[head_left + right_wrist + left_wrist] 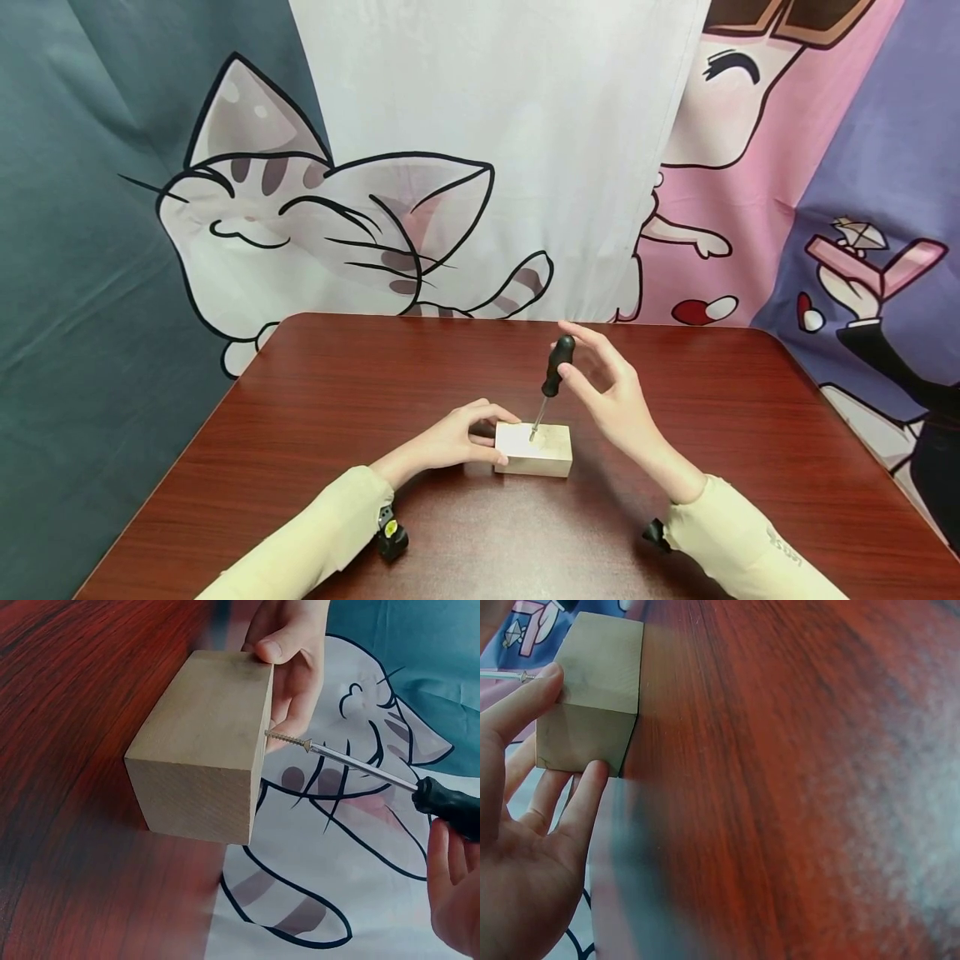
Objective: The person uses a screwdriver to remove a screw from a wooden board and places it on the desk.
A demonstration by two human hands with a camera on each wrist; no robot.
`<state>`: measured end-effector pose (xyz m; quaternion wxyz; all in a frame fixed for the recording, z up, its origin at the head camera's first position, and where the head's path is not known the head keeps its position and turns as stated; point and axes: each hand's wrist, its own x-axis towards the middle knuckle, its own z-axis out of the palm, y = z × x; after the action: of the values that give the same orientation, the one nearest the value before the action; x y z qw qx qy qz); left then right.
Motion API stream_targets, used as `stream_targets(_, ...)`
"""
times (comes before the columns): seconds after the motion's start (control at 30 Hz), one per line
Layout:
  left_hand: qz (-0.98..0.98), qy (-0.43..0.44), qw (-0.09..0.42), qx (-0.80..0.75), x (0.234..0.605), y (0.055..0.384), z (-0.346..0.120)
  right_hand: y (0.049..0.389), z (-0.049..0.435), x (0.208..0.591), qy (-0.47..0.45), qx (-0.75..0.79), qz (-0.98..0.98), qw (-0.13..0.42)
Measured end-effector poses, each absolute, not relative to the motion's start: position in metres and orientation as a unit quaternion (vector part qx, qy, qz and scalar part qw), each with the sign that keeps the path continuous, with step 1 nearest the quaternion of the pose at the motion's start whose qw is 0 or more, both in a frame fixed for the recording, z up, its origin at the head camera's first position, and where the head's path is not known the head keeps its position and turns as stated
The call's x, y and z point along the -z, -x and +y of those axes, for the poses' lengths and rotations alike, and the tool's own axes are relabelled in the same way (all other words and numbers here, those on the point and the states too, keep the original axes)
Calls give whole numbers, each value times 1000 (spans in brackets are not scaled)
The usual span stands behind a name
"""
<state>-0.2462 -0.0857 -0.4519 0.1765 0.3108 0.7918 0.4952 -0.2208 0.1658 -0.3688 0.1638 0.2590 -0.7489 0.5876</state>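
A pale wooden block (534, 467) sits on the table. My left hand (456, 437) grips its left end, thumb on the near side and fingers at the far side; the left wrist view shows the thumb (544, 686) at the block's edge. Out of the block's top face stands a screw (289, 739), much of its thread showing. The tip of a screwdriver (364, 765) with a black handle meets the screw head, and the tool leans slightly to the right. My right hand (611, 396) holds the handle between thumb and fingers.
Under the block is a reddish-brown wooden table (360, 375) with rounded far corners. Behind its far edge hangs a cloth backdrop (517, 100) printed with a cartoon cat. Both wrists carry small black devices (392, 533) below cream sleeves.
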Motion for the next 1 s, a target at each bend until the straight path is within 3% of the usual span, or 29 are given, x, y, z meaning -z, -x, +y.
stream_targets(0.17,793,-308,178,-495,452,246,-85,222,165,370,-276,-596,-738,156)
stream_targets(0.47,794,-311,175,-493,452,245,-85,221,163,369,-239,-580,-754,195)
stream_targets(0.87,798,-305,178,-488,451,246,-86,223,164,367,-279,-600,-732,163)
stream_targets(1.0,797,-307,177,-488,451,247,-86,224,162,366,-263,-587,-745,177)
